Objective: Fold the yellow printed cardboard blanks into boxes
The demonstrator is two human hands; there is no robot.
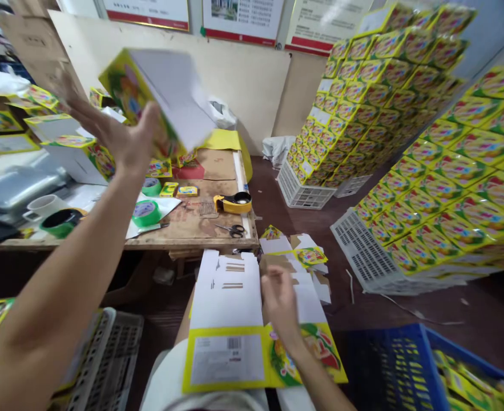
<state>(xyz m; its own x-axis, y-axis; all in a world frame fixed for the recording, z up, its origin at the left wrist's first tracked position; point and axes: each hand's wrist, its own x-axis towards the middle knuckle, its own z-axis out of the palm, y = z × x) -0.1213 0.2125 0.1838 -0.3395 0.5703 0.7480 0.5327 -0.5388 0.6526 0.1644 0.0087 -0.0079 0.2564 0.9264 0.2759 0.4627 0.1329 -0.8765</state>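
Note:
My left hand is raised over the workbench, its fingers spread wide. Just behind its thumb, a yellow and white printed carton appears tilted in the air, blurred by motion; no fingers are seen wrapped round it. Unfolded flat cartons lie across my lap, their plain white panels up and a yellow printed strip nearest me. At the inner edge of these panels is my right hand, slightly blurred, with its fingers curled in on the flat carton. The fingertips are partly hidden.
On the workbench are a yellow tape dispenser, scissors, green tape rolls and a white mug. Stacked packs stand in white crates at right. A blue crate is low at right.

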